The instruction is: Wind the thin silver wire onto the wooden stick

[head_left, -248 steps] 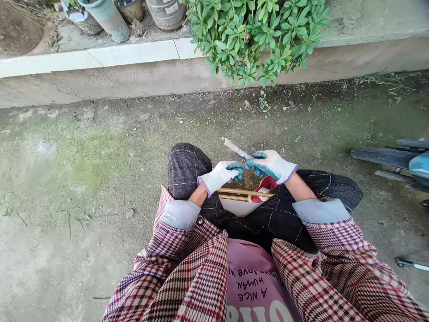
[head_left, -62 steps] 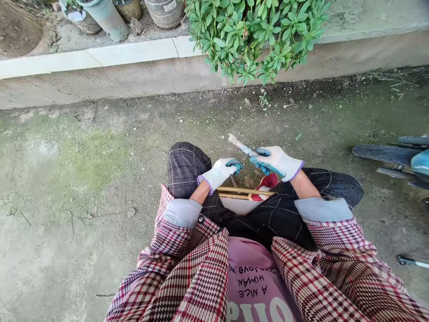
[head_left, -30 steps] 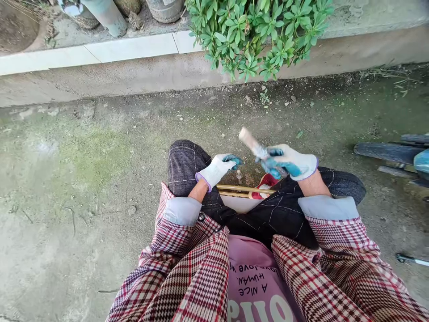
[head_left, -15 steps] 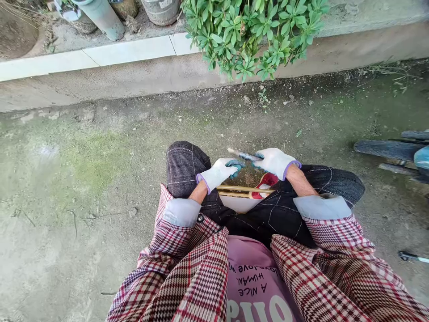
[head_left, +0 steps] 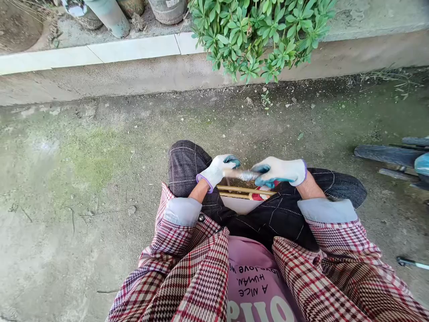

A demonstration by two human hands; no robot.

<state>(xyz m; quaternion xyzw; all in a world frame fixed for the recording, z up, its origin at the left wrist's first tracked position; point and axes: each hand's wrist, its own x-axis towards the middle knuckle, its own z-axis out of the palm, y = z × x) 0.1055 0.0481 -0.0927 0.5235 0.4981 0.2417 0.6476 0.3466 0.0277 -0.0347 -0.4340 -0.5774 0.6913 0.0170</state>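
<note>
My right hand [head_left: 279, 171], in a white glove with blue-green fingers, is closed round what looks like a paintbrush [head_left: 248, 175]. Its silvery band and pale, blurred tip point left. My left hand [head_left: 216, 171], gloved alike, is by the brush's tip, its fingers curled in; whatever lies in them is hidden. Just below both hands, two thin yellowish sticks [head_left: 231, 195] run crosswise between my legs. Behind them shows a white surface [head_left: 241, 205], its kind unclear.
A red and white shoe [head_left: 260, 195] shows between my legs. Ahead runs a low concrete ledge [head_left: 134, 76] with pots [head_left: 167, 11] and a leafy bush [head_left: 261, 36]. At right are a dark wooden object [head_left: 389, 155] and a thin tool [head_left: 414, 263] on the ground.
The brush has swung lower and its tip now meets the left hand's side. My right hand has turned and come slightly lower. The left hand's fingers have tipped upward.
</note>
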